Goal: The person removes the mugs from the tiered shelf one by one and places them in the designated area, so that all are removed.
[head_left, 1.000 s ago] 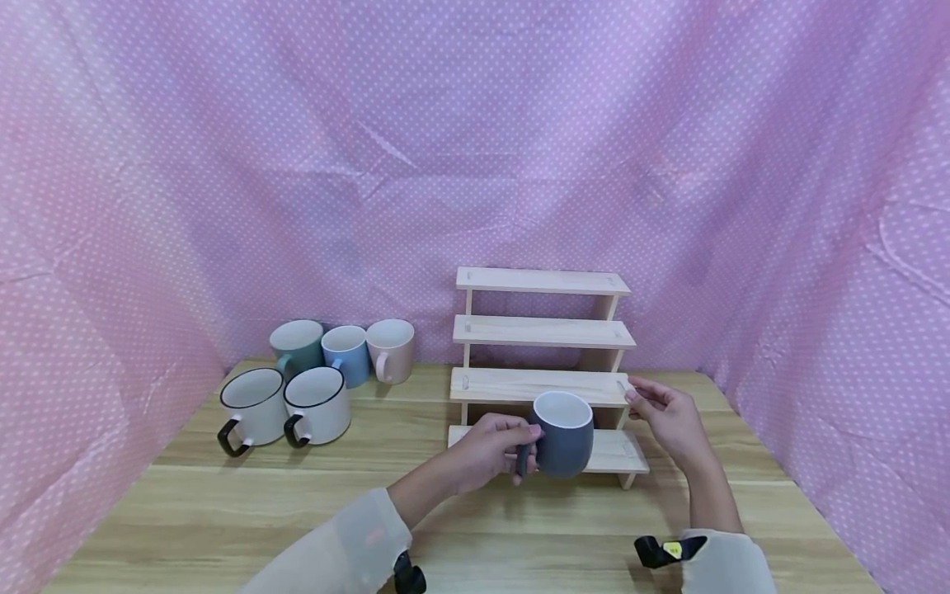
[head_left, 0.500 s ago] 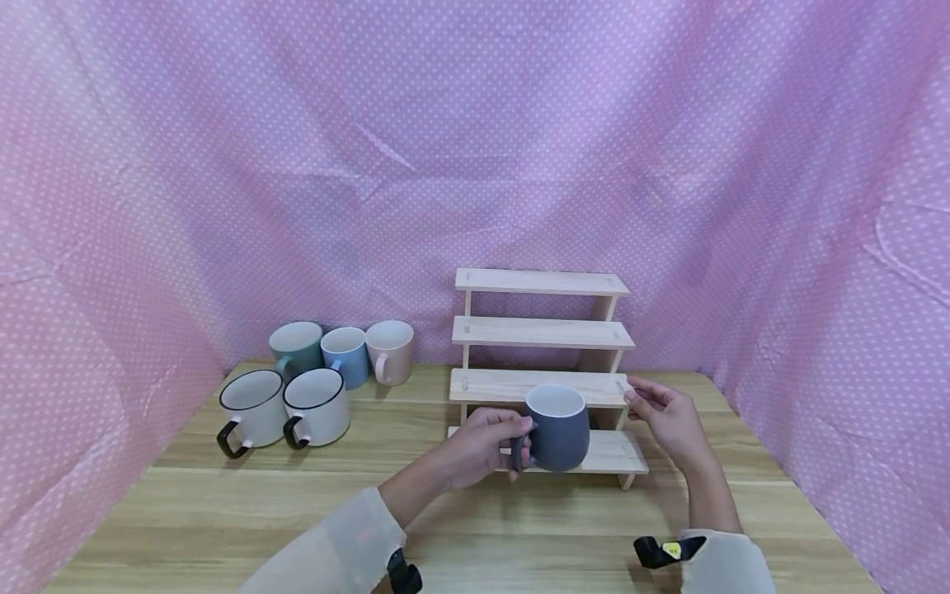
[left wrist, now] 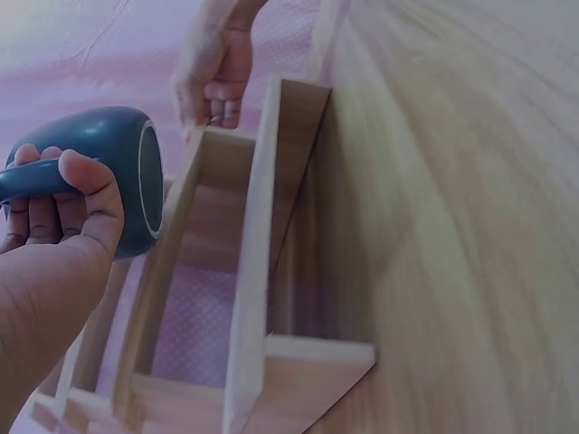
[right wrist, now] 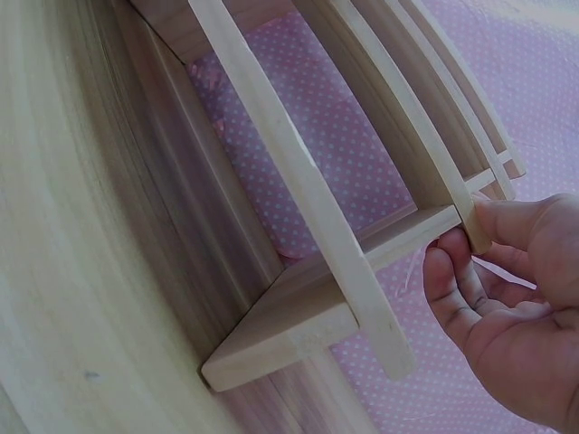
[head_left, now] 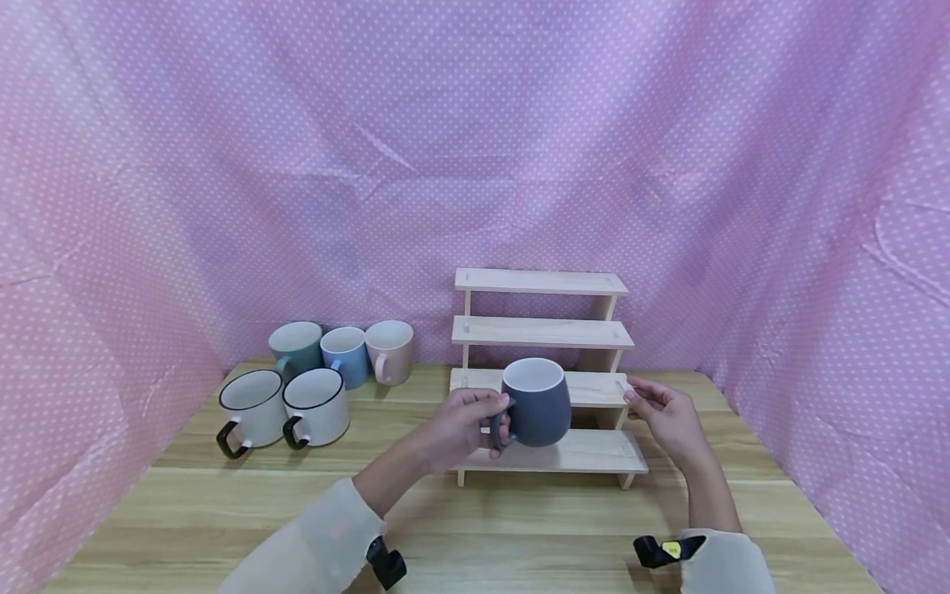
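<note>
By its handle, my left hand (head_left: 466, 422) grips a dark grey mug (head_left: 538, 406) with a white inside, upright in front of the lower two boards of a wooden step shelf (head_left: 540, 331). In the left wrist view the fingers (left wrist: 90, 176) curl round the handle of the mug (left wrist: 136, 185), which looks clear of the boards. My right hand (head_left: 670, 423) is at the right end of the second board from the bottom. The right wrist view shows its thumb and fingers pinching that board's end (right wrist: 475, 231).
At the left of the wooden table (head_left: 519, 536) stand two white mugs with black rims, one the near-left mug (head_left: 254, 412). Behind them are a green mug (head_left: 298, 351), a blue mug (head_left: 347, 356) and a pale pink mug (head_left: 390, 352). A pink dotted cloth (head_left: 475, 148) hangs behind.
My left hand has carried the grey mug up and to the left, from in front of the bottom board to the second board's height. My right hand stays at the shelf.
</note>
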`<state>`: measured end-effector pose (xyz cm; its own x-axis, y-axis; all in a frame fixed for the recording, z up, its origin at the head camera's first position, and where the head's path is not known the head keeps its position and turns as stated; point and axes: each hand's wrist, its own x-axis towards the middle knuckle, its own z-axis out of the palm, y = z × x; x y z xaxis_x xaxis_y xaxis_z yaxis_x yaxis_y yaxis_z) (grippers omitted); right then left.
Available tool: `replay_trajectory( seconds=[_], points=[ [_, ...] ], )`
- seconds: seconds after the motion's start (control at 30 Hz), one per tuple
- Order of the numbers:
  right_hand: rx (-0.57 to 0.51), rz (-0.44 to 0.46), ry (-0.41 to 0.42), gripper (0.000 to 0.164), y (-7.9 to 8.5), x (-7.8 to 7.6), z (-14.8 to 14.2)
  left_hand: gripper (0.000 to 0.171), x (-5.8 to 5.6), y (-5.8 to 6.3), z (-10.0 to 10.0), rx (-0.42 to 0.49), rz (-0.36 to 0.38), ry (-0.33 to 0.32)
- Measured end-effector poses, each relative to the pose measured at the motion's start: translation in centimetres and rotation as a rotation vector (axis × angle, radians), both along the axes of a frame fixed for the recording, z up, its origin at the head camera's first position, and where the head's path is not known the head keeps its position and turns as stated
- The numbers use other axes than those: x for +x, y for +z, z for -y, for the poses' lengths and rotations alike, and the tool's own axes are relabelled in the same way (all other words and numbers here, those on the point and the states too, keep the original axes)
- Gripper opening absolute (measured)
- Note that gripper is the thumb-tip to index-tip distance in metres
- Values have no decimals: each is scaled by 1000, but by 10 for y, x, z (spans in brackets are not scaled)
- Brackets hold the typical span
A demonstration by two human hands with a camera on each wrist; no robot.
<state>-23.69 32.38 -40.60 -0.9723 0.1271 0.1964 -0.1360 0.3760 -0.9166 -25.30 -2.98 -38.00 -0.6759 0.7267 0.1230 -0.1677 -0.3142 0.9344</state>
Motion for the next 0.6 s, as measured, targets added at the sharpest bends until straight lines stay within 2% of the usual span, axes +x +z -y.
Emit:
replay_trajectory(
  seconds=[0.33, 0.6],
  points=[
    [4, -18, 1, 46, -1, 0, 0, 26, -4, 15, 37, 18, -22, 40],
    [-5, -29, 2, 46, -1, 0, 0, 30, -7, 17, 67, 8, -81, 90]
  ],
)
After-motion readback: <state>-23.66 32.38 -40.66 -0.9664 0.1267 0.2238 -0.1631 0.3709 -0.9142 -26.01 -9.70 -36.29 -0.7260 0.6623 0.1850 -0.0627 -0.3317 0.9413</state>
